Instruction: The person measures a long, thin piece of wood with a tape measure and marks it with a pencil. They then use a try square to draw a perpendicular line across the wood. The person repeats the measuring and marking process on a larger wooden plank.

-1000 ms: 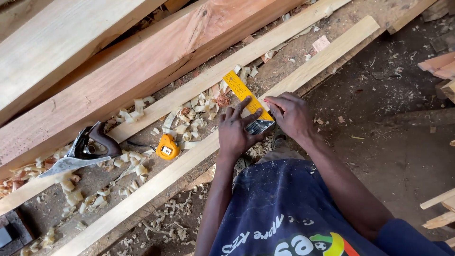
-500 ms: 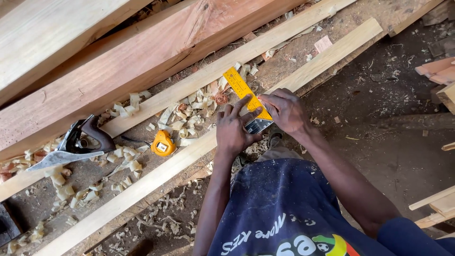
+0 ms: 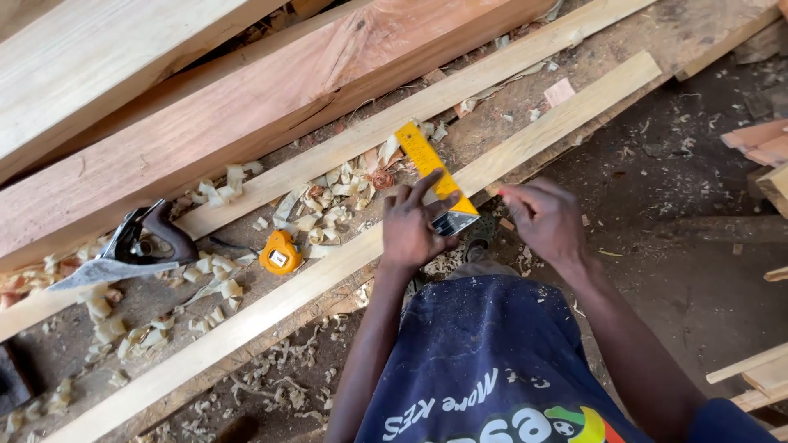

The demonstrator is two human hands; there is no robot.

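Right hand (image 3: 543, 220) lifted off yellow square (image 3: 437, 179) (blurred, grasp unclear); left hand (image 3: 410, 230) alone presses it onto near batten (image 3: 328, 271).

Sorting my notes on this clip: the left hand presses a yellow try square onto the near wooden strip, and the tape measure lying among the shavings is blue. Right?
Not quite. The head view shows the tape measure is orange-yellow, not blue. The left hand does press the yellow try square onto the near wooden strip.
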